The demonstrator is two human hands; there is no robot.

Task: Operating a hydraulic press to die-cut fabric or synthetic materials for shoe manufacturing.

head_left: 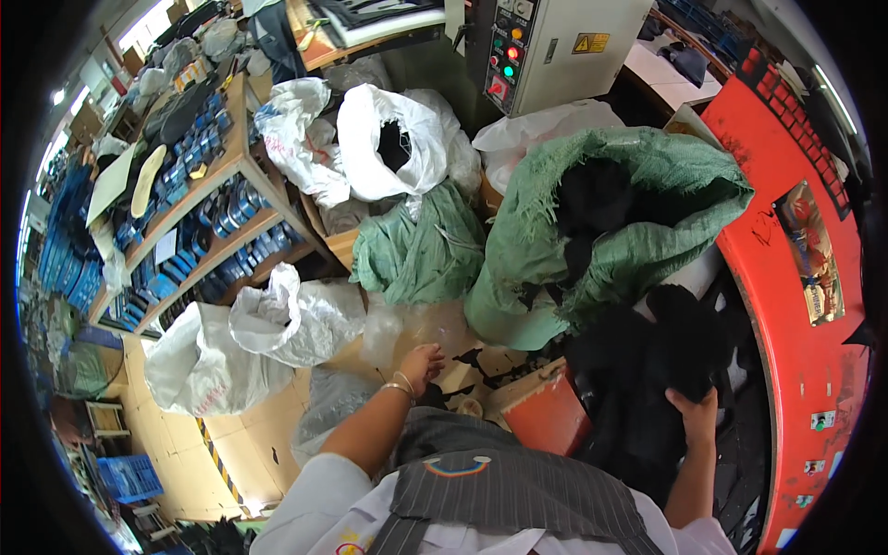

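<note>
My right hand [696, 414] is closed on a bundle of black fabric pieces [686, 347] at the right, beside the red machine. More black fabric [615, 407] lies below and to the left of it, partly hidden by the bundle. My left hand [423, 366] hangs over the floor in front of me, holding nothing, its fingers loosely apart. Ahead of both hands stands a large green woven sack [527, 240], its mouth open with black fabric [592, 199] inside.
A red machine [786, 370] curves along the right, with a red block [546, 407] near my legs. White sacks [398, 111] and another green sack [421, 245] crowd ahead. A rack [250, 171] of blue pieces stands left; a control cabinet [573, 55] stands behind.
</note>
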